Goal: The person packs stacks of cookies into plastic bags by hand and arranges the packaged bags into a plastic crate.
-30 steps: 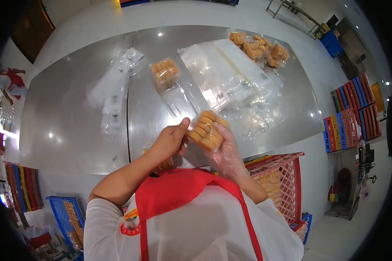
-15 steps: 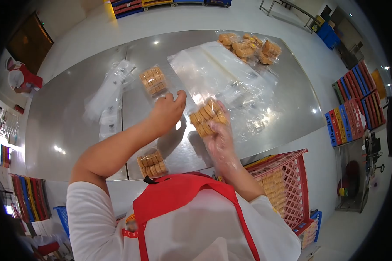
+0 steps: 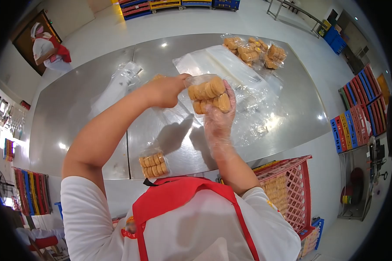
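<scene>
Bagged biscuits, one clear pack (image 3: 208, 94), in hand above a metal table (image 3: 174, 145).
Right hand (image 3: 220, 119): thin clear glove, grasping the pack from its right and near sides. Left hand (image 3: 172, 90): bare, fingers curled, at the pack's left edge; whether it pinches the film, cannot tell. Second pack (image 3: 154, 165): near edge of table, by the red apron (image 3: 174, 193). Clear bags (image 3: 217, 61): flat, beyond the held pack. Heaped packs (image 3: 255, 51): far right.
</scene>
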The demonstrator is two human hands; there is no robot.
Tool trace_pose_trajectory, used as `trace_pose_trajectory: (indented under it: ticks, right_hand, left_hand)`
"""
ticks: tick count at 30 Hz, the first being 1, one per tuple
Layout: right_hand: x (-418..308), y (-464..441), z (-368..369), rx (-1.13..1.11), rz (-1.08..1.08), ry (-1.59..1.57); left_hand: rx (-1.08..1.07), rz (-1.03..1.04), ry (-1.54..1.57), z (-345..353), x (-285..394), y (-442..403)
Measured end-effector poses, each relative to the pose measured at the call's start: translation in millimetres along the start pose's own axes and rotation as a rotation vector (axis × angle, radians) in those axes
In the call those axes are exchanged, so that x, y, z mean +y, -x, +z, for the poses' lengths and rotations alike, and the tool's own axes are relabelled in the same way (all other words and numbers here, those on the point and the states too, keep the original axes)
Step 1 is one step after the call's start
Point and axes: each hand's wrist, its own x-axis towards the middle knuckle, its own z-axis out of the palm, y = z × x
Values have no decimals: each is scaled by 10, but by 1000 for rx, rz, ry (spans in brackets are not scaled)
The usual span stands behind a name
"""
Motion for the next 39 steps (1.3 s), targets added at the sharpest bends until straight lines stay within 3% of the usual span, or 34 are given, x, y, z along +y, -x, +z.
trace_pose_trajectory:
  ticks: [4,7,13,17,19,22,25,28,31,34,37,39]
  right_hand:
    - [-141,42,-25,90,100,52]
    - [-190,157,-50,64,215,152]
    - [-139,355,6,8,236,321]
    - [-95,283,-158,-116,246,162]
    - [-144,251,-126,-129,280,90]
    - [-41,187,-192,-203,167,80]
    - [-63,150,-219,-162,245,104]
    - [-106,133,-189,-110,309,-167]
    - [13,134,-237,-27,231,-50]
    - [138,182,-290,-126,121,370]
    - [57,111,-83,-5,399,465]
    - [44,35,-214,47,694,204]
  left_hand:
    - [50,-79,126,-70,-80,107]
    - [60,-36,40,28,28,145]
    - [18,-81,-52,216,293,43]
    - [15,-8,-33,260,266,11]
    - [-25,-65,-33,208,384,-4]
    - [-46,-122,-39,147,461,-23]
    - [-30,-100,-22,181,396,-45]
    - [30,-26,15,163,315,-38]
    - [30,-10,31,82,294,-41]
    - [-16,-1,20,59,318,-29]
    - [-59,-22,-75,87,443,15]
    - [-57,-24,-155,238,534,31]
